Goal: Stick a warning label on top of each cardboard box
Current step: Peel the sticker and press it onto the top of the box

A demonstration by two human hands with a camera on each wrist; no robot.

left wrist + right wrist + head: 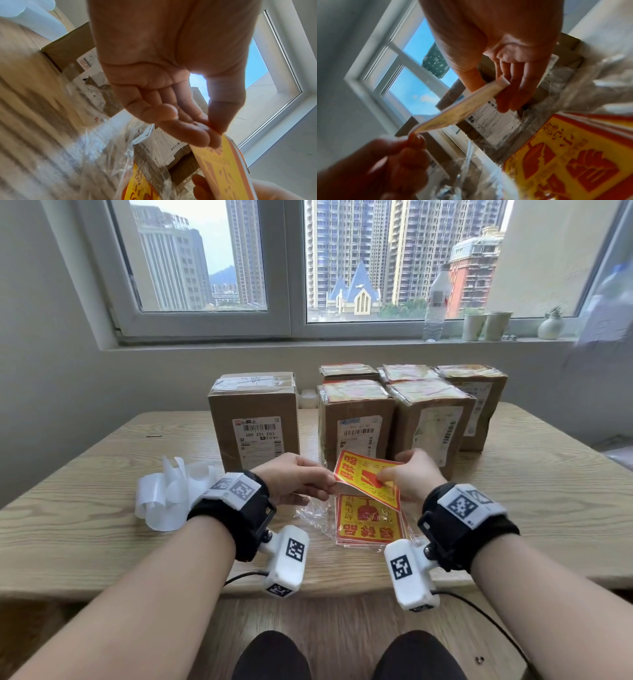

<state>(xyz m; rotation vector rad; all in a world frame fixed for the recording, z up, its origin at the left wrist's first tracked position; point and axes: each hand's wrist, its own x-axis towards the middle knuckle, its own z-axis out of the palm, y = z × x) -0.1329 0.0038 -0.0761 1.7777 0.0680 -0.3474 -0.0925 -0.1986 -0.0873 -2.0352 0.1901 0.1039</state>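
Note:
A yellow and red warning label (359,474) is held up over the table between both hands. My left hand (330,484) pinches its left corner with thumb and fingers, which the left wrist view shows close up, hand (214,134) on label (223,169). My right hand (382,477) pinches the label's right part; in the right wrist view the thumb and fingers (510,94) close on its curled edge (462,106). Under the hands lies a stack of labels (366,523) in a clear wrapper. The left cardboard box (253,419) has a bare taped top. Several boxes (356,405) to its right carry labels on top.
A heap of peeled white backing sheets (171,494) lies on the wooden table (102,474) left of my left wrist. On the window sill behind stand a water bottle (436,302), two cups (486,325) and a small vase (549,326).

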